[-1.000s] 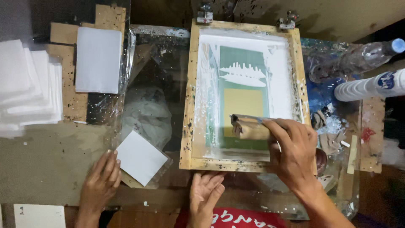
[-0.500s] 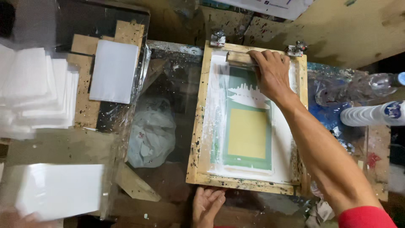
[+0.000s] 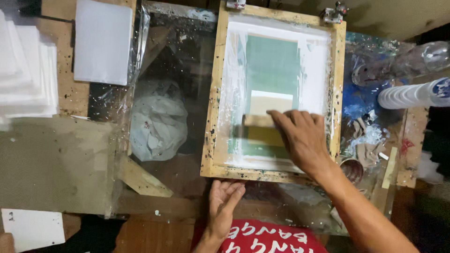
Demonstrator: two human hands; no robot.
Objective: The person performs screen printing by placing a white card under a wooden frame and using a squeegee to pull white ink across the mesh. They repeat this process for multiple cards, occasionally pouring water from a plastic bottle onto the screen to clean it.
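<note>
A wooden screen-printing frame [image 3: 212, 107] lies flat on a glass-topped table, its green mesh [image 3: 272, 65] smeared with white ink. My right hand [image 3: 302, 138] is shut on a wooden squeegee [image 3: 258, 121], which rests across the near half of the mesh. Below the frame's near edge, my left hand [image 3: 222, 206] lies palm down with its fingers apart. It holds nothing, and its fingertips are just short of the wood.
Stacks of white sheets [image 3: 23, 70] and a white card [image 3: 103, 42] lie at the left. A crumpled white bag [image 3: 157, 124] sits under the glass. Plastic bottles [image 3: 412, 93] and a small cup [image 3: 351, 169] stand at the right. Another person's hand [image 3: 5, 242] is beside a white card [image 3: 33, 228].
My right hand pushed the squeegee to the far end of the screen, then drew it back towards me. The other person took the white card away to the lower left.
</note>
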